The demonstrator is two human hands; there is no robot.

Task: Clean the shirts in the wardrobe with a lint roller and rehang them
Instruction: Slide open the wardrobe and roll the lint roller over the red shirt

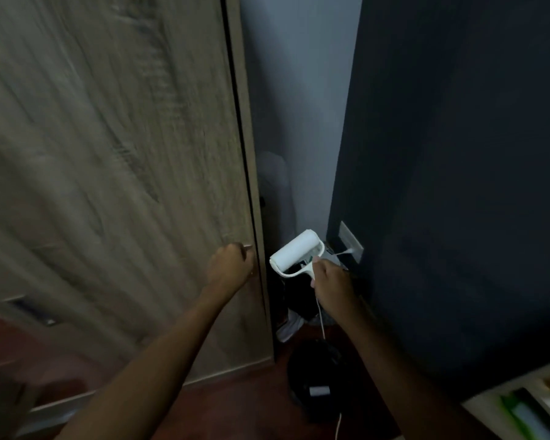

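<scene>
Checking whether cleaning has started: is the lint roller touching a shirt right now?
No. The right hand holds the lint roller in the air beside the wardrobe door, and no shirt shows.

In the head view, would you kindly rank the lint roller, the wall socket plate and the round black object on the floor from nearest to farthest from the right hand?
1. Lint roller: held in the right hand, drum up-left of it.
2. Wall socket plate: on the dark wall, up-right of the hand.
3. Round black object: on the floor, well below the hand.
</scene>
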